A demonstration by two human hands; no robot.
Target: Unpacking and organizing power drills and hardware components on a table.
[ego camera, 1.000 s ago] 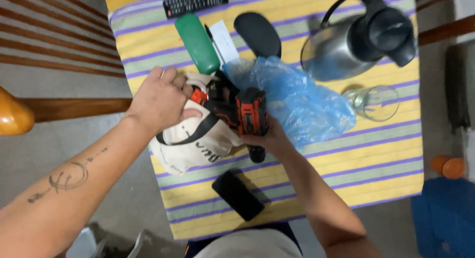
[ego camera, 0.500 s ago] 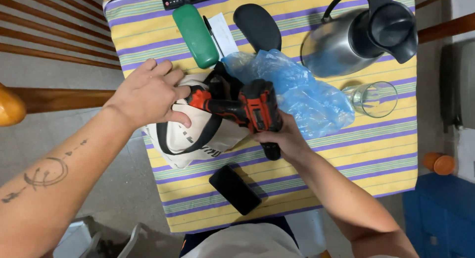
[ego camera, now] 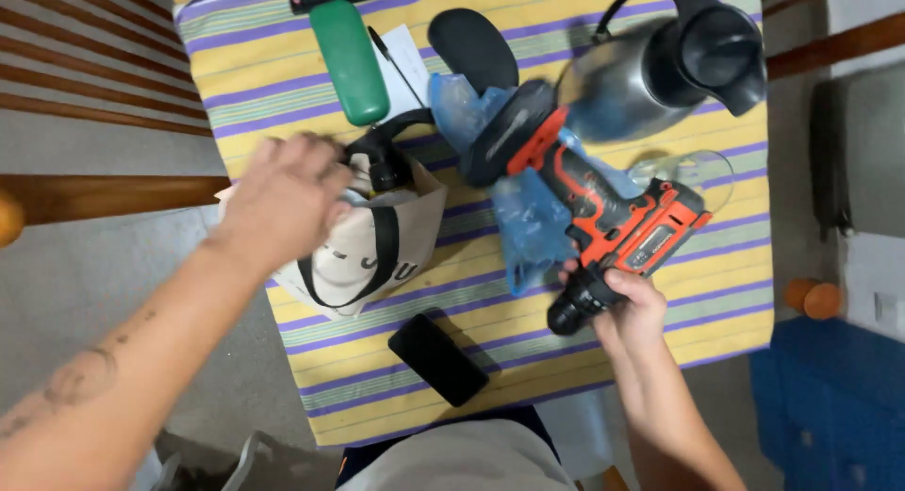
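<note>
Resting on the cream bag (ego camera: 363,251) at the left, the left hand (ego camera: 283,204) is blurred, its fingers curled over the top edge. Near it lies a black phone (ego camera: 438,359). Farther right, the right hand (ego camera: 627,307) grips the front end of a red and black drill (ego camera: 603,218), held above the blue plastic bag (ego camera: 523,218) on the striped tablecloth (ego camera: 726,265).

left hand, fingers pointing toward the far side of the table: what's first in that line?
Probably the black strap and dark cap at the mouth of the cream bag under the left hand, then the green case. The hand is blurred, so height above the bag is unclear.
</note>
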